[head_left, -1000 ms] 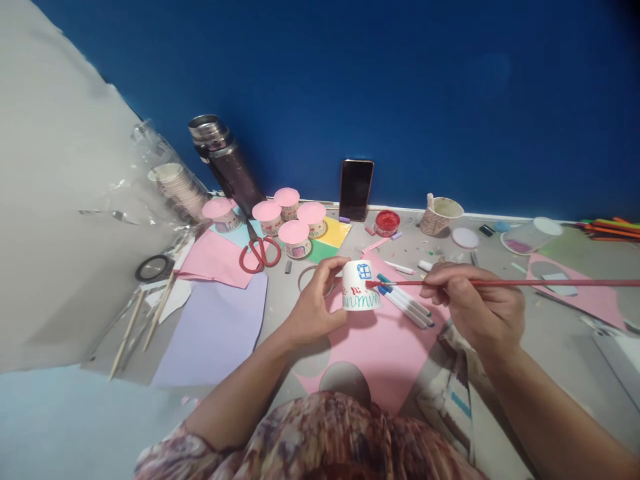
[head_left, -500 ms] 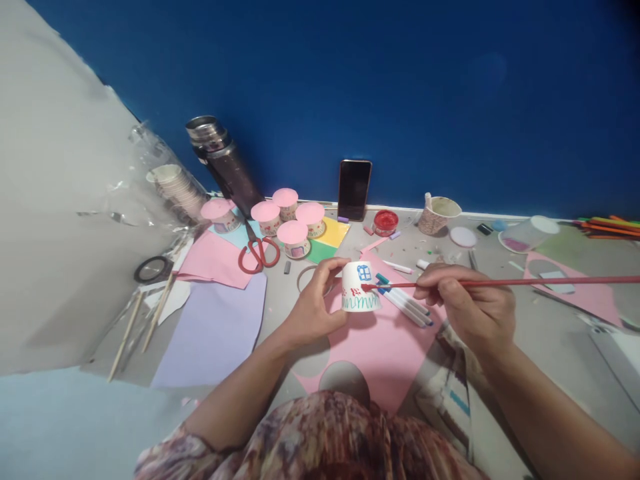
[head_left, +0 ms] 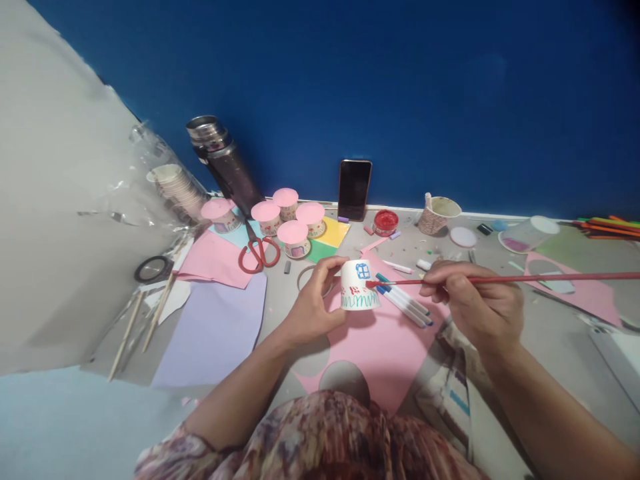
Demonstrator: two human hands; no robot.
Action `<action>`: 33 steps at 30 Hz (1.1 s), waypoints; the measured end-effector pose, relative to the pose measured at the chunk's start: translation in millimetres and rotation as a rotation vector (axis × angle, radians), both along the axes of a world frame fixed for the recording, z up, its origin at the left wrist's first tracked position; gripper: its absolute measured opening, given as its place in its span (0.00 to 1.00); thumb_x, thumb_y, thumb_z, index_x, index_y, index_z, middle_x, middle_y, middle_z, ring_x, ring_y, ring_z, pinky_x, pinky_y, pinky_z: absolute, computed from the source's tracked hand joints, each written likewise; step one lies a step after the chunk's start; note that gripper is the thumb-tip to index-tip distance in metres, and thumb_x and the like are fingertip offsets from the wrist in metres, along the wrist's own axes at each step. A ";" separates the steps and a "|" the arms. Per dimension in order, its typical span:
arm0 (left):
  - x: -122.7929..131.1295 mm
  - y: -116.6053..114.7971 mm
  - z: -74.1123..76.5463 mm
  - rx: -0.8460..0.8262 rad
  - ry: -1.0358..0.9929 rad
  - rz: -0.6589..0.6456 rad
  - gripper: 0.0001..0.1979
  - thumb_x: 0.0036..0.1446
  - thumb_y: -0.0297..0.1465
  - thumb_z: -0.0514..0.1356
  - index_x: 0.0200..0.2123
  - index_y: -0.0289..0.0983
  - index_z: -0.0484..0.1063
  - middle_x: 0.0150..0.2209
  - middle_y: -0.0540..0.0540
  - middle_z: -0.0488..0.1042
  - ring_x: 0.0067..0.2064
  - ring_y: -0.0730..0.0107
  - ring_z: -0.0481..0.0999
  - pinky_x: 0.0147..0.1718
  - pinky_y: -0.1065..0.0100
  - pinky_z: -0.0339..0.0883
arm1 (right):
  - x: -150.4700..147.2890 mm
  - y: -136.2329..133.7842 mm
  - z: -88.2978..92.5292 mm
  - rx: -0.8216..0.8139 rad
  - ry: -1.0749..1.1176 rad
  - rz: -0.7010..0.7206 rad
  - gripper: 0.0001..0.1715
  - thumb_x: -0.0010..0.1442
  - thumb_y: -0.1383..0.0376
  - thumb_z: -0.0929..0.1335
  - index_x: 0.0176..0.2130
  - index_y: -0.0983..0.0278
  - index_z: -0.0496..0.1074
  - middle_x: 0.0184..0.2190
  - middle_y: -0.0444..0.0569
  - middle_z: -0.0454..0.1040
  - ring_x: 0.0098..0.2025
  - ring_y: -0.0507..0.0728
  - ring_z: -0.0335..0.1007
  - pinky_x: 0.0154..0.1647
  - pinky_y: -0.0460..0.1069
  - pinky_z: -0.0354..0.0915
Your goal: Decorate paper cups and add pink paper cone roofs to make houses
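Between the thumb and fingers of my left hand is a white paper cup, turned upside down. It carries a blue drawn window, red dabs and green strokes along its rim. My right hand pinches a red paintbrush, held almost level. The red-coated tip is at the cup's right side; I cannot tell whether it touches. Below lies a sheet of pink paper with round cut-outs, and several white markers rest on it. An open jar of red paint stands behind the cup.
Several decorated cups with pink paper tops stand back left, near red-handled scissors and a dark flask. A phone leans on the blue wall. Purple paper lies left. A paper cup stands back right.
My right hand has shifted slightly right with the paintbrush, and the brush tip is a little higher and farther right. The cup has moved slightly left in my left hand.
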State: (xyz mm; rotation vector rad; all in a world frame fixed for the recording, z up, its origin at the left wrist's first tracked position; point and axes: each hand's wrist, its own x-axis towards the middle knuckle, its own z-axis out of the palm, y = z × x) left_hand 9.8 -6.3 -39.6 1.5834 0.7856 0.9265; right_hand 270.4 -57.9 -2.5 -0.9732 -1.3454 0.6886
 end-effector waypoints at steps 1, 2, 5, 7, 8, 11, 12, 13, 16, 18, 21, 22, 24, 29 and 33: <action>0.0 0.0 0.0 -0.002 0.000 -0.004 0.36 0.51 0.21 0.67 0.63 0.44 0.64 0.65 0.38 0.67 0.69 0.48 0.68 0.70 0.47 0.60 | -0.2 0.1 0.2 0.003 0.019 -0.002 0.12 0.72 0.60 0.70 0.40 0.60 0.85 0.29 0.50 0.82 0.30 0.56 0.76 0.26 0.49 0.69; 0.1 -0.1 0.0 -0.001 0.000 -0.005 0.36 0.51 0.21 0.67 0.63 0.44 0.64 0.65 0.39 0.67 0.69 0.49 0.67 0.70 0.47 0.60 | -0.5 0.2 0.4 0.004 0.030 -0.004 0.12 0.71 0.60 0.70 0.40 0.60 0.85 0.29 0.51 0.82 0.30 0.56 0.76 0.26 0.49 0.69; 0.9 -0.2 1.0 0.011 -0.002 -0.005 0.35 0.52 0.22 0.66 0.62 0.44 0.64 0.64 0.39 0.67 0.69 0.49 0.68 0.70 0.48 0.60 | -0.6 0.3 1.0 -0.009 -0.001 -0.013 0.13 0.71 0.58 0.71 0.39 0.61 0.85 0.28 0.51 0.81 0.29 0.57 0.76 0.25 0.50 0.69; 1.4 -0.1 2.1 0.012 -0.010 -0.010 0.34 0.52 0.22 0.66 0.61 0.43 0.64 0.64 0.38 0.67 0.68 0.49 0.69 0.69 0.48 0.61 | -0.2 0.0 1.2 -0.019 -0.033 -0.011 0.14 0.71 0.58 0.70 0.38 0.61 0.85 0.28 0.51 0.81 0.29 0.57 0.75 0.25 0.51 0.69; 1.5 -0.1 2.5 0.009 -0.014 -0.014 0.34 0.52 0.22 0.66 0.61 0.43 0.64 0.64 0.38 0.67 0.68 0.49 0.69 0.69 0.48 0.61 | 0.2 -0.2 1.3 -0.020 -0.033 -0.010 0.14 0.71 0.58 0.70 0.38 0.61 0.85 0.28 0.51 0.81 0.29 0.57 0.75 0.25 0.51 0.69; 1.5 0.2 2.2 0.004 -0.021 -0.025 0.34 0.52 0.21 0.66 0.61 0.43 0.64 0.64 0.38 0.67 0.68 0.49 0.69 0.69 0.48 0.61 | 0.9 -0.6 1.4 -0.018 0.014 -0.011 0.13 0.71 0.58 0.70 0.39 0.60 0.84 0.29 0.51 0.81 0.30 0.57 0.76 0.25 0.51 0.69; 1.4 0.2 1.8 0.006 -0.024 -0.027 0.35 0.52 0.21 0.66 0.61 0.43 0.64 0.64 0.38 0.67 0.68 0.50 0.69 0.69 0.49 0.61 | 0.8 -0.6 1.5 -0.015 0.028 -0.005 0.13 0.71 0.58 0.70 0.39 0.60 0.84 0.29 0.51 0.81 0.30 0.58 0.76 0.26 0.51 0.68; 1.4 0.2 1.2 0.010 -0.029 -0.029 0.35 0.52 0.21 0.66 0.62 0.43 0.64 0.64 0.39 0.67 0.68 0.50 0.68 0.69 0.49 0.61 | 0.5 -0.5 1.7 -0.008 0.034 0.002 0.13 0.71 0.59 0.70 0.40 0.60 0.85 0.29 0.51 0.81 0.30 0.57 0.76 0.26 0.51 0.68; 1.3 0.1 0.5 0.012 -0.041 -0.035 0.35 0.51 0.21 0.66 0.61 0.43 0.64 0.64 0.38 0.67 0.69 0.50 0.68 0.69 0.49 0.61 | -0.8 0.0 2.5 0.009 0.002 0.028 0.13 0.71 0.60 0.70 0.39 0.60 0.85 0.29 0.51 0.81 0.29 0.56 0.75 0.25 0.50 0.68; 1.1 0.0 0.7 0.004 -0.035 -0.035 0.35 0.51 0.21 0.66 0.61 0.43 0.64 0.64 0.38 0.67 0.68 0.50 0.68 0.69 0.50 0.61 | -0.7 0.1 2.8 0.008 -0.014 0.033 0.13 0.71 0.60 0.70 0.39 0.60 0.85 0.29 0.51 0.81 0.29 0.57 0.75 0.25 0.50 0.68; 0.6 0.1 1.1 -0.007 -0.027 -0.029 0.35 0.51 0.21 0.67 0.61 0.43 0.64 0.65 0.38 0.67 0.69 0.49 0.68 0.69 0.50 0.61 | 1.1 0.0 2.7 0.003 0.019 0.028 0.13 0.71 0.59 0.70 0.39 0.60 0.85 0.30 0.51 0.81 0.31 0.57 0.76 0.26 0.51 0.68; 0.5 0.2 1.1 -0.006 -0.028 -0.028 0.35 0.50 0.21 0.67 0.61 0.43 0.64 0.65 0.38 0.67 0.69 0.49 0.68 0.69 0.49 0.61 | 1.8 0.0 2.7 0.001 0.030 0.027 0.13 0.71 0.60 0.70 0.40 0.60 0.85 0.30 0.52 0.81 0.31 0.58 0.76 0.26 0.51 0.68; 0.5 0.6 1.0 -0.008 -0.035 -0.028 0.35 0.50 0.21 0.67 0.61 0.43 0.64 0.65 0.39 0.67 0.69 0.49 0.68 0.69 0.49 0.61 | 2.2 0.0 3.0 0.002 0.034 0.029 0.12 0.71 0.60 0.70 0.40 0.60 0.85 0.30 0.52 0.81 0.32 0.57 0.76 0.27 0.51 0.68; 1.6 1.4 2.2 -0.069 -0.088 -0.037 0.35 0.50 0.21 0.68 0.61 0.43 0.64 0.63 0.38 0.69 0.67 0.50 0.70 0.67 0.49 0.64 | -0.3 0.0 5.1 0.001 0.013 0.029 0.13 0.70 0.58 0.71 0.38 0.61 0.85 0.28 0.51 0.80 0.30 0.58 0.74 0.25 0.51 0.68; 2.2 1.2 2.5 -0.086 -0.100 -0.020 0.36 0.49 0.22 0.69 0.60 0.42 0.65 0.62 0.38 0.70 0.66 0.48 0.71 0.67 0.48 0.64 | -1.1 -0.5 4.3 0.009 0.024 0.008 0.14 0.71 0.58 0.70 0.39 0.60 0.84 0.28 0.51 0.81 0.30 0.58 0.75 0.25 0.51 0.68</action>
